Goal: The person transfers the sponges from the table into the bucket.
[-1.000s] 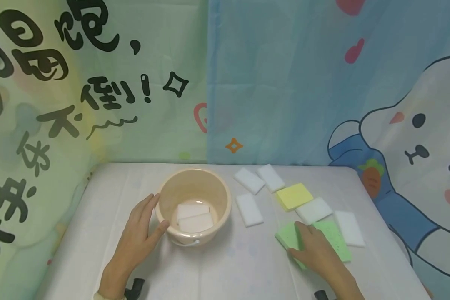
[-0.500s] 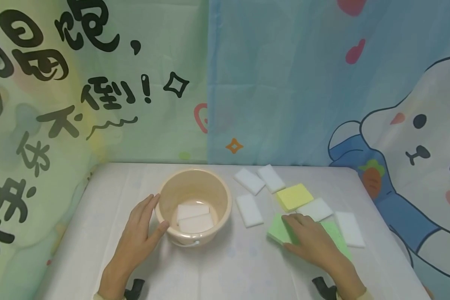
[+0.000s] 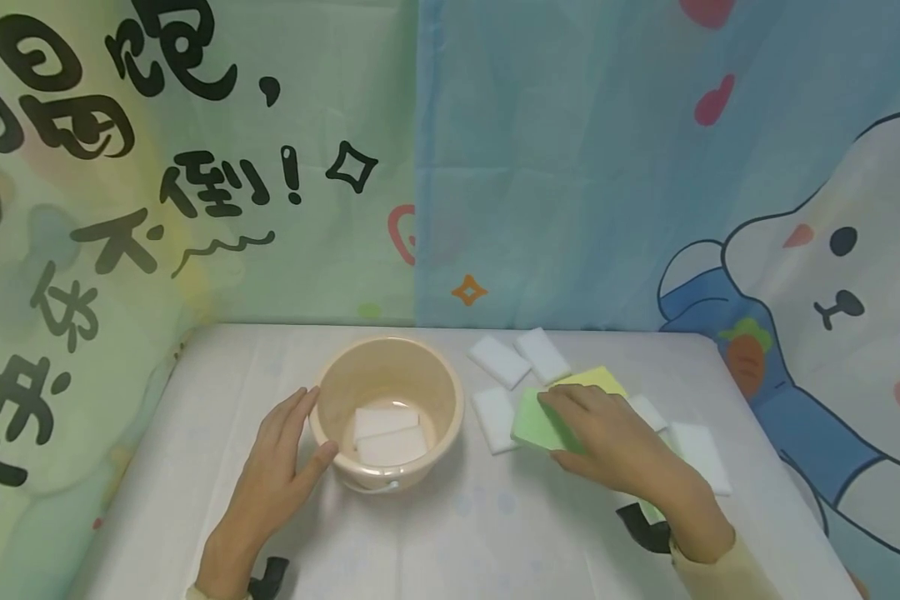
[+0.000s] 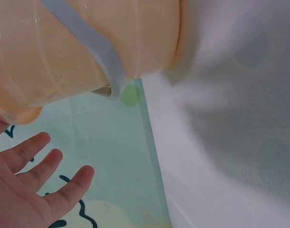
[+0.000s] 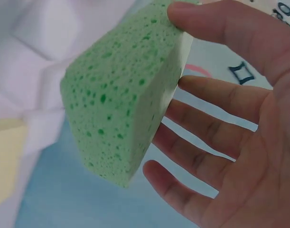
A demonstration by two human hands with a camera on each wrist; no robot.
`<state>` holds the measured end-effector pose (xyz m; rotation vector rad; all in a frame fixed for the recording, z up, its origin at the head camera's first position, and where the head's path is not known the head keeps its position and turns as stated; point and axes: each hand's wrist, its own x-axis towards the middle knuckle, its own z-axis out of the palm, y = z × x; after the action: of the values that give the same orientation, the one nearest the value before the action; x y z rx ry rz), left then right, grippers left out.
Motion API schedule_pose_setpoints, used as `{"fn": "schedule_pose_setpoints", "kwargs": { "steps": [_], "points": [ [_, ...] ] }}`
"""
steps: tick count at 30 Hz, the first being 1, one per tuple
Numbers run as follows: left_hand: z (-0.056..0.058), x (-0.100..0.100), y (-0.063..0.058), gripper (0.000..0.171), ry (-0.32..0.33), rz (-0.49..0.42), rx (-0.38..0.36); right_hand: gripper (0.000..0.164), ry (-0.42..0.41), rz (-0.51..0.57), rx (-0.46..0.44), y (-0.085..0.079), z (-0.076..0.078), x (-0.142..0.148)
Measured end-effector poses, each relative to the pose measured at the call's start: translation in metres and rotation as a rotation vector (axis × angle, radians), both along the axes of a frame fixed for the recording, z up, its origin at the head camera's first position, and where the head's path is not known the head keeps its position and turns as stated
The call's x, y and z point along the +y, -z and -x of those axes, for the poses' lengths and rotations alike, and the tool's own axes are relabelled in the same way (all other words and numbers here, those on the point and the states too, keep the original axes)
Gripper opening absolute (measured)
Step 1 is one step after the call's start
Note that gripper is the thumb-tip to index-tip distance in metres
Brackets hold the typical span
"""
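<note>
My right hand pinches a green sponge between thumb and fingertips, up off the table; its pitted face shows in the right wrist view. A second green sponge lies on the table, mostly hidden beneath my right wrist. On the left, my left hand touches the rim of a beige bucket with its fingers extended and spread. Two white sponges lie inside on the bucket's bottom. From the left wrist the bucket's side shows a grey handle.
Right of the bucket lie several white sponges and a yellow sponge, partly covered in view by the held one. Another white sponge is beyond the right wrist. A printed curtain stands behind the white-covered table.
My right hand has taken hold of the top green sponge, lifted it from the other green one and moved it up and left toward the bucket. The left hand has stayed at the rim.
</note>
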<state>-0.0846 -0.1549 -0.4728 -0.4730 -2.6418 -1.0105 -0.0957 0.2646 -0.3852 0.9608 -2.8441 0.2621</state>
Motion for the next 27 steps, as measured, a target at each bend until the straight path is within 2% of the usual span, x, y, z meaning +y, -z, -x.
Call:
{"fn": "schedule_pose_setpoints", "kwargs": {
  "steps": [14,22,27],
  "points": [
    [0.002,-0.002,0.001,0.071,0.008,-0.002,0.004,0.059,-0.143,-0.028,0.052,-0.055,0.029,-0.056],
    [0.002,-0.001,0.001,0.071,0.001,0.006,0.007,0.055,-0.24,-0.01,0.024,-0.068,0.045,-0.092],
    [0.002,-0.002,0.001,0.071,0.002,0.001,0.003,0.048,-0.295,-0.022,0.008,-0.07,0.054,-0.115]
  ]
}}
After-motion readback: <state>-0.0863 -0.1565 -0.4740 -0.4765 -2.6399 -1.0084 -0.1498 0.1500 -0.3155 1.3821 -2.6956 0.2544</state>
